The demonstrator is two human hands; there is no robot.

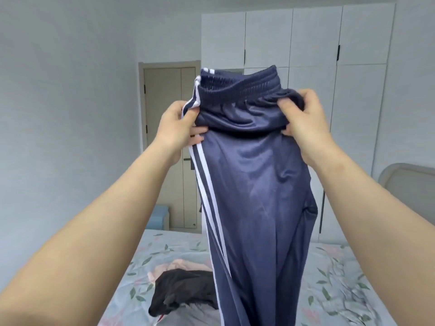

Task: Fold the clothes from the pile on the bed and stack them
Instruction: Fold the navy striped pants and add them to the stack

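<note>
Fingers (199, 131) of my left hand (176, 123) curl round the striped edge of the navy track trousers (254, 184), just below the elastic waistband (237, 90), thumb in front and fingertips on the cloth. My right hand (306, 121) does the same at the opposite edge, its fingers pinching a bunch of gathered fabric. From the head camera I see both forearms raised in front of me, holding the trousers up in the air by their top, the waistband sagging open between the hands. White stripes (207, 175) run down the left side, and the legs hang straight down over the bed (329, 267), their lower ends out of view. On the floral sheet, just left of the hanging legs, lies the pile: a crumpled black garment (181, 290) touching a pale pink one (176, 267) behind it. Beyond the bed stand a closed door (169, 114) and a white wardrobe (315, 38); a padded headboard (409, 184) shows at the right.
</note>
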